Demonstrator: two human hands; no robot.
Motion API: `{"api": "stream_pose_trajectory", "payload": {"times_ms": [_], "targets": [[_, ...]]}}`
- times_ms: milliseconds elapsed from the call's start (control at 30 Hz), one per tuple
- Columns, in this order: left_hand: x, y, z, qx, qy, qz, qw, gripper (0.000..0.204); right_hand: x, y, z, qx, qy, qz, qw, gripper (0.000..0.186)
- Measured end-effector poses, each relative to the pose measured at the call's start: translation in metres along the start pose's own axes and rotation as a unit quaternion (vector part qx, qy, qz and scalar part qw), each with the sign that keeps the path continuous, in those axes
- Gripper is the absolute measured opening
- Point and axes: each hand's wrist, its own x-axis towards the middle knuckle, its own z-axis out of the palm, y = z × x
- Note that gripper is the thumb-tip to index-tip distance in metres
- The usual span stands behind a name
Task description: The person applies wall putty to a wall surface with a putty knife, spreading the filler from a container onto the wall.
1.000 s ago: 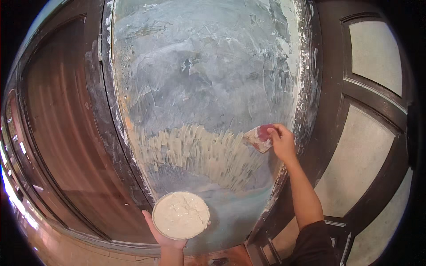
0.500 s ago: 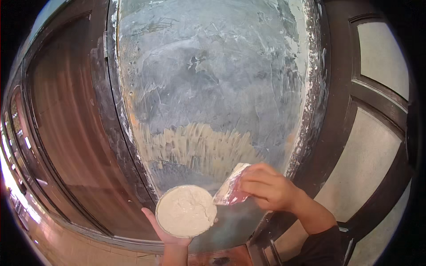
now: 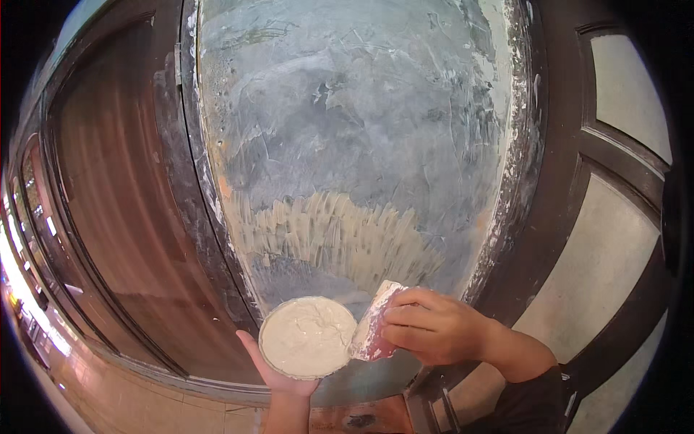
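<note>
My left hand (image 3: 282,380) supports a round bowl (image 3: 262,356) from below, its thumb out along the left side. Thick cream-white putty (image 3: 303,336) fills the bowl, its surface ridged and stirred up. In my right hand (image 3: 437,325) is a flat reddish-pink putty spreader (image 3: 377,329), pinched between thumb and fingers and smeared with putty. The spreader's lower left corner meets the bowl's right rim. Ahead stands a grey-blue wall (image 3: 361,130), with a band of beige putty strokes (image 3: 332,235) across its lower part.
A dark wooden door (image 3: 116,195) flanks the wall on the left. To the right is a dark frame with pale panels (image 3: 596,260). White smears cover the trim (image 3: 499,210) beside the wall. Tiled floor (image 3: 137,394) shows at lower left, a reddish-brown surface (image 3: 361,419) at bottom centre.
My right hand and the spreader have come down a little, and the spreader is tilted more steeply at the bowl's rim. The bowl has shifted slightly up and right in the view.
</note>
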Motion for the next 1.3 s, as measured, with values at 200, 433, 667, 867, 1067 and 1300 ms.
{"api": "stream_pose_trajectory", "payload": {"times_ms": [200, 433, 667, 867, 1067, 1300], "targets": [[0.0, -0.006, -0.001, 0.009, 0.005, -0.006, 1.0, 0.103, -0.004, 0.003, 0.0, 0.007, 0.006, 0.007, 1.0, 0.026], [0.0, -0.015, 0.0, 0.019, 0.045, 0.007, 0.999, 0.106, -0.009, 0.009, -0.004, 0.013, 0.018, 0.022, 1.0, 0.028], [0.005, -0.027, 0.008, -0.004, 0.051, -0.008, 0.999, 0.109, -0.014, 0.017, -0.009, 0.016, 0.032, 0.024, 0.999, 0.034], [0.005, -0.029, 0.004, 0.089, 0.078, -0.015, 0.993, 0.11, -0.015, 0.023, -0.003, 0.015, 0.036, 0.026, 0.999, 0.039], [0.006, -0.03, -0.001, 0.083, 0.073, -0.01, 0.994, 0.113, -0.014, 0.027, 0.005, 0.006, 0.049, 0.03, 0.998, 0.039], [0.002, -0.028, -0.009, 0.094, 0.07, -0.019, 0.993, 0.112, -0.022, 0.026, 0.009, -0.008, 0.059, 0.043, 0.997, 0.038]]}}
